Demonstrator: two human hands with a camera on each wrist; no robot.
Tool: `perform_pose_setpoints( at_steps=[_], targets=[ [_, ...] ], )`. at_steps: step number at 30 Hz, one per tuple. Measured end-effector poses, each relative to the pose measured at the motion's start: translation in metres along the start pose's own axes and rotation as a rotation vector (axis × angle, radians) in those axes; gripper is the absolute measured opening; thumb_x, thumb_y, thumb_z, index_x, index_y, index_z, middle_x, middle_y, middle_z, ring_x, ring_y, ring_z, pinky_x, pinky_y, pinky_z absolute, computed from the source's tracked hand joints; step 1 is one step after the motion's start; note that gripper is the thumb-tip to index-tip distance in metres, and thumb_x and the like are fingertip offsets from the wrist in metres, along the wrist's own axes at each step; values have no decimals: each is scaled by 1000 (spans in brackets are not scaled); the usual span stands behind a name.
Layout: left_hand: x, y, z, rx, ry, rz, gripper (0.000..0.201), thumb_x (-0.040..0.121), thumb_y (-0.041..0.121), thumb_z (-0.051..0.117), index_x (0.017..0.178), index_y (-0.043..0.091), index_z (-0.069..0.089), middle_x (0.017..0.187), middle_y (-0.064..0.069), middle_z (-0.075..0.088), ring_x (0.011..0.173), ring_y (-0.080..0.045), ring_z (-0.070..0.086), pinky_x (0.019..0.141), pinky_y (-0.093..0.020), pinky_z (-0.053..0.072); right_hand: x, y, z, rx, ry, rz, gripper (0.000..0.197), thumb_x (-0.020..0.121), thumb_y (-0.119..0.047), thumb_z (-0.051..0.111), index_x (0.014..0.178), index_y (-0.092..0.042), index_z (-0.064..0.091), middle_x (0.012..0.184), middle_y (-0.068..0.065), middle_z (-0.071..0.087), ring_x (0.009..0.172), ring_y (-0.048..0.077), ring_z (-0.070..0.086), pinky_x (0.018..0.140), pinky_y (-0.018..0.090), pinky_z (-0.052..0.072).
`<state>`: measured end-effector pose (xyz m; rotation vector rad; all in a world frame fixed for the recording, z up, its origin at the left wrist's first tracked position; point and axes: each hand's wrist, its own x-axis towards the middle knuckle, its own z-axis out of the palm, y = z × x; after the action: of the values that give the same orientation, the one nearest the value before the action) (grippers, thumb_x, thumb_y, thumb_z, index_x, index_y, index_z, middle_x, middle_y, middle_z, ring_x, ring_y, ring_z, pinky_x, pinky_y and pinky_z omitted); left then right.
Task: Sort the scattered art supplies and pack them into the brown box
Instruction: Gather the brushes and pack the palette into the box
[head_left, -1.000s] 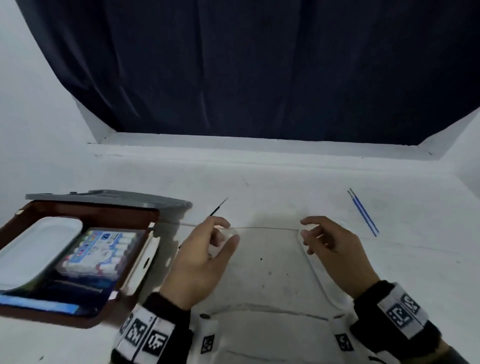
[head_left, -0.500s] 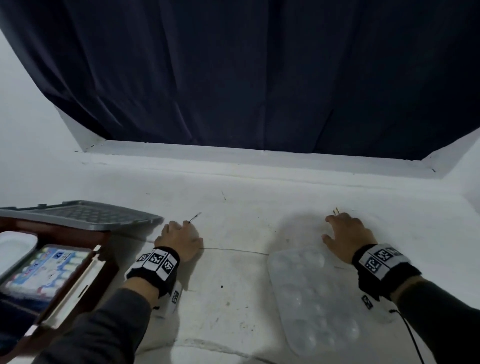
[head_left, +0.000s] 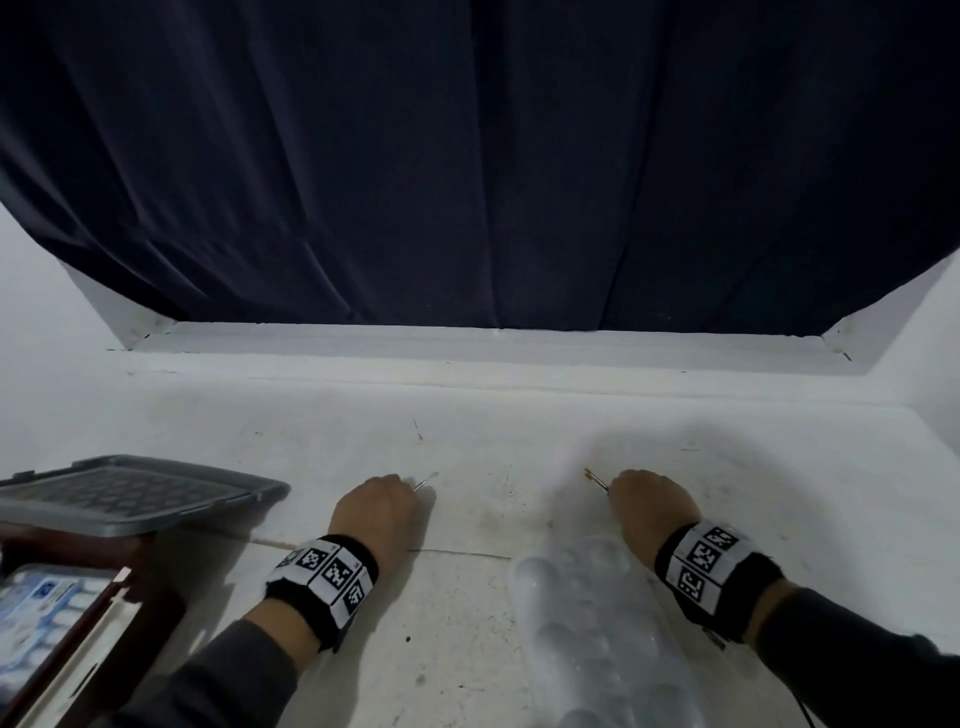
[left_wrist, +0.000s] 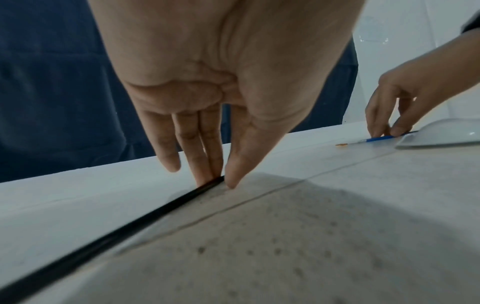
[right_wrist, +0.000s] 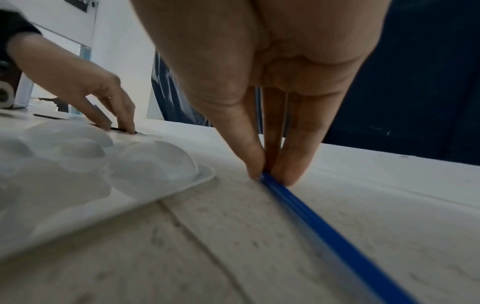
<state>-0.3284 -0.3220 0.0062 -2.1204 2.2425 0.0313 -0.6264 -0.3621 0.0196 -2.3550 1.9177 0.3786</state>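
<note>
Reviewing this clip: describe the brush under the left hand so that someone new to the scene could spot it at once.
Start at the brown box on the left of the white table. Just right of it, the left hand pinches a thin black-handled brush lying flat. The right hand pinches blue-handled brushes instead.

A: The brown box (head_left: 78, 629) runs off the head view's left edge, so most of what's inside is out of sight.

B: The left hand (head_left: 376, 512) covers the black brush (left_wrist: 109, 236) there; only a blurred tip shows.

A: The blue brush (right_wrist: 324, 228) is blurred near the right wrist camera and leaves the frame.

B: The clear palette (head_left: 608, 639) is cut off below.
</note>
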Motion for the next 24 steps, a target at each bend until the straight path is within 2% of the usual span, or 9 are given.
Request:
perform_pose_setpoints(
  at_steps=[2, 4, 7, 9, 13, 17, 20, 22, 24],
  targets=[
    [8, -3, -6, -87, 12, -35, 33, 98, 37, 44, 88, 18, 69, 86, -1, 65, 89, -25, 67, 74, -27, 49, 2, 0, 0, 69, 1, -19, 22, 92, -7, 46, 105, -19, 60, 112, 7, 61, 104, 27, 62, 79, 29, 45],
    [15, -9, -7, -171, 13, -69, 26, 89, 37, 52, 79, 21, 69, 80, 3, 68, 82, -22, 66, 72, -24, 50, 4, 3, 1, 170, 8, 2, 16, 88, -7, 49, 98, -19, 51, 103, 8, 60, 96, 29, 62, 71, 28, 42],
    [18, -12, -3, -359, 15, -172, 13, 80, 33, 54, 73, 24, 59, 73, 7, 67, 73, -17, 65, 71, -24, 54, 9, 8, 4, 297, -18, 51, 13, 86, -9, 54, 97, -15, 54, 104, 11, 62, 92, 30, 62, 70, 28, 43],
    [20, -14, 2, -404, 5, -199, 7, 77, 31, 55, 74, 25, 56, 75, 8, 67, 72, -15, 65, 72, -25, 56, 12, 9, 4, 323, -41, 54, 10, 86, -10, 55, 95, -14, 55, 107, 13, 62, 92, 31, 61, 71, 29, 45],
    [20, -13, -1, -326, -97, -155, 14, 84, 32, 56, 79, 19, 55, 87, 2, 67, 85, -20, 64, 78, -27, 52, 15, 6, 5, 311, -66, 44, 9, 90, -12, 54, 99, -12, 55, 112, 14, 63, 101, 33, 62, 78, 32, 47],
    [23, -19, -5, -225, -180, -130, 20, 92, 35, 53, 81, 18, 53, 98, -7, 69, 95, -27, 65, 77, -28, 47, 17, 4, 6, 388, 0, 25, 16, 90, -14, 53, 105, -9, 57, 112, 13, 62, 102, 32, 60, 80, 31, 45],
    [21, -22, -5, -274, -232, -134, 28, 93, 41, 53, 74, 20, 48, 88, -1, 64, 83, -22, 61, 71, -27, 42, 14, 0, -1, 487, 90, -70, 14, 91, -11, 54, 103, -8, 61, 101, 9, 59, 93, 25, 56, 77, 28, 42],
    [15, -14, -8, -383, -169, -116, 30, 94, 42, 55, 72, 22, 47, 82, 3, 60, 76, -18, 57, 68, -29, 43, 8, -6, -8, 606, 154, -134, 8, 89, -8, 56, 89, -14, 62, 89, 4, 58, 84, 21, 52, 72, 25, 38],
    [6, 0, -15, -551, 5, -82, 24, 94, 34, 59, 75, 22, 53, 80, 3, 64, 71, -13, 58, 67, -28, 48, -1, -12, -14, 752, 216, -173, 11, 88, -6, 60, 84, -15, 63, 83, 1, 61, 77, 18, 54, 66, 18, 38]
  ],
)
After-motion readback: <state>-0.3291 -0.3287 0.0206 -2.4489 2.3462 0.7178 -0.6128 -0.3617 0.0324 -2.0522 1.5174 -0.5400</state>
